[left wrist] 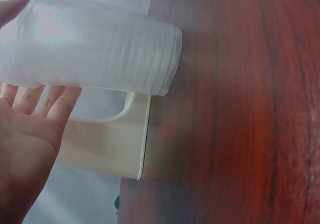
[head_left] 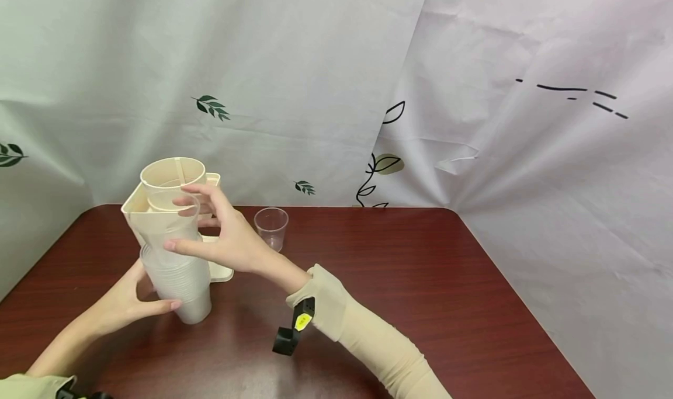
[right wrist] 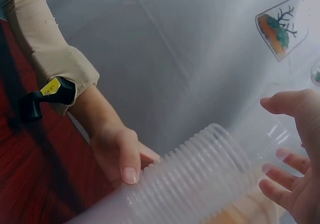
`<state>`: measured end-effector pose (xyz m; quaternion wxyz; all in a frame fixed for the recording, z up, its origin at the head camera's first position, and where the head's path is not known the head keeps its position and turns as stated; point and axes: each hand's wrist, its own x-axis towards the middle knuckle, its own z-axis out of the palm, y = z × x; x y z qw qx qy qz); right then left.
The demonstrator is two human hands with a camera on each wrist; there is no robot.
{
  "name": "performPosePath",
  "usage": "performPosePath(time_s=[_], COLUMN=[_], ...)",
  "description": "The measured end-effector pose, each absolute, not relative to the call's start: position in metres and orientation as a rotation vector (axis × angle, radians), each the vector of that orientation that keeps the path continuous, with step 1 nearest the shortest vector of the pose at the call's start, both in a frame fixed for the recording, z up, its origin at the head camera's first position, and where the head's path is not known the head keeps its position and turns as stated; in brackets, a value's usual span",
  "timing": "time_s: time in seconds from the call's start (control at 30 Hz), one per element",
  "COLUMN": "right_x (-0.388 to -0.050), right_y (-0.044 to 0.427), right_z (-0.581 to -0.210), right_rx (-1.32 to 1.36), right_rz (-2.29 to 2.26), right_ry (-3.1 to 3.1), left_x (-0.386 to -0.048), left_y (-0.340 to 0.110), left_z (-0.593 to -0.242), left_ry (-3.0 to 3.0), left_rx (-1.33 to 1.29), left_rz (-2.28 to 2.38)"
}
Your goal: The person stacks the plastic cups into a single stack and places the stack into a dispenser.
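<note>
A tall stack of clear plastic cups (head_left: 181,282) stands slightly tilted over the near left of the table, its ribbed rims nested closely. My left hand (head_left: 121,297) grips the stack from the left, thumb in front; the left wrist view shows its fingers behind the cups (left wrist: 100,49). At the upper end, my right hand (head_left: 231,241) holds one clear plastic cup (head_left: 170,226) between thumb and fingers. That cup rises above the other rims, partly inside the stack. Right behind stands a cream cup holder (head_left: 134,224) with a round open tube, partly hidden by cups and hand.
A single clear cup (head_left: 271,229) stands upright on the dark red wooden table (head_left: 378,299), right of the holder. The holder's cream base (head_left: 222,271) shows beside the stack. A pale printed curtain (head_left: 294,83) hangs behind the table.
</note>
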<state>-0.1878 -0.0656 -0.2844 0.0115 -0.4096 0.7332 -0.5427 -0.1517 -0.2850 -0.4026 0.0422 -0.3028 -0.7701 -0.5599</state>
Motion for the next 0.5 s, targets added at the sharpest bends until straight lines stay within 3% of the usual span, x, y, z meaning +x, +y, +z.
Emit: performPosePath(time_s=[0.5], right_x=[-0.1902], right_y=[-0.0637], right_z=[-0.293], right_rx=[-1.203], right_rz=[-1.544], right_ry=[2.35], left_x=[-0.1521], left_y=[-0.2839], left_z=[-0.4032], left_ry=[-2.306], left_rx=[-0.963], left_rz=[-1.767])
